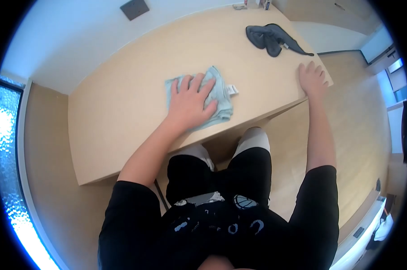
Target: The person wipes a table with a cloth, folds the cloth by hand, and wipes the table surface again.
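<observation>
On the pale tabletop (122, 99), the left hand (191, 103) lies spread-fingered over a light-blue cloth (223, 100), with the right hand (313, 80), fingers apart, at the tabletop's corner.

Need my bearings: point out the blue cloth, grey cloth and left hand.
Blue cloth (223, 97), head view: uncovered right part.
Grey cloth (271, 38), head view: its middle.
Left hand (189, 104), head view: its back.

Harsh bluish glare from the left-hand window (11, 175), strong fisheye curvature, black corners.
</observation>
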`<state>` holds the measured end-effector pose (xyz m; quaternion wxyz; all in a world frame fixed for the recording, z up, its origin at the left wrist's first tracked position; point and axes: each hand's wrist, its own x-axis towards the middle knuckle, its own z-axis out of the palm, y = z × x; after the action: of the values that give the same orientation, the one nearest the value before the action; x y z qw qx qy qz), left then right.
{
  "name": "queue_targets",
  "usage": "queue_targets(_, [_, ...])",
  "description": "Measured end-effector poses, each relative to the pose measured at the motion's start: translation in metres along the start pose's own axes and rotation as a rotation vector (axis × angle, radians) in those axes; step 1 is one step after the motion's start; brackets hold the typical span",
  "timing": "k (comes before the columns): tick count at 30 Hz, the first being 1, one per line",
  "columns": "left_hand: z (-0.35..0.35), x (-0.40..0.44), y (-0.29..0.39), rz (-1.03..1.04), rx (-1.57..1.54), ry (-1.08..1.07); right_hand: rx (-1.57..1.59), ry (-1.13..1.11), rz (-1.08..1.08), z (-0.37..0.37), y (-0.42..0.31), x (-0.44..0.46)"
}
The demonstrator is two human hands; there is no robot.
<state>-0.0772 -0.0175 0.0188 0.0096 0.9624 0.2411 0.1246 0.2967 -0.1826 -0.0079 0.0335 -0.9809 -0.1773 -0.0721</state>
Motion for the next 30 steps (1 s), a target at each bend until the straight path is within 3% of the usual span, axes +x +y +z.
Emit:
queue_targets(3, [-0.015,-0.06,-0.015,-0.039,0.028,-0.008,-0.027,-0.011,0.006,0.007,0.004,0.005])
queue_targets(6, [-0.034,-0.126,-0.058,-0.203,0.047,-0.005,-0.009,-0.019,-0.024,0.019,0.006,0.013])
queue_targets(12, [-0.055,-0.298,-0.248,-0.748,0.327,0.036,-0.01,-0.024,-0.014,0.012,0.001,0.0])
queue_targets(15, [-0.064,-0.427,-0.371,-1.245,0.336,0.079,0.006,-0.038,-0.028,0.009,0.002,0.005])
queue_targets(17, [-0.088,-0.398,-0.328,-1.408,0.437,-0.108,0.011,-0.053,-0.028,0.01,0.005,0.009])
queue_targets(23, [-0.077,-0.398,-0.33,-1.366,0.48,-0.124,0.024,-0.07,-0.019,0.008,0.004,0.003])
queue_targets(26, [-0.08,-0.363,-0.278,-1.212,0.451,-0.126,0.012,-0.067,-0.023,0.004,0.0,0.002])
queue_targets(30, [-0.036,-0.3,-0.205,-0.858,0.373,-0.088,0.019,-0.033,-0.026,0.009,0.01,0.009])
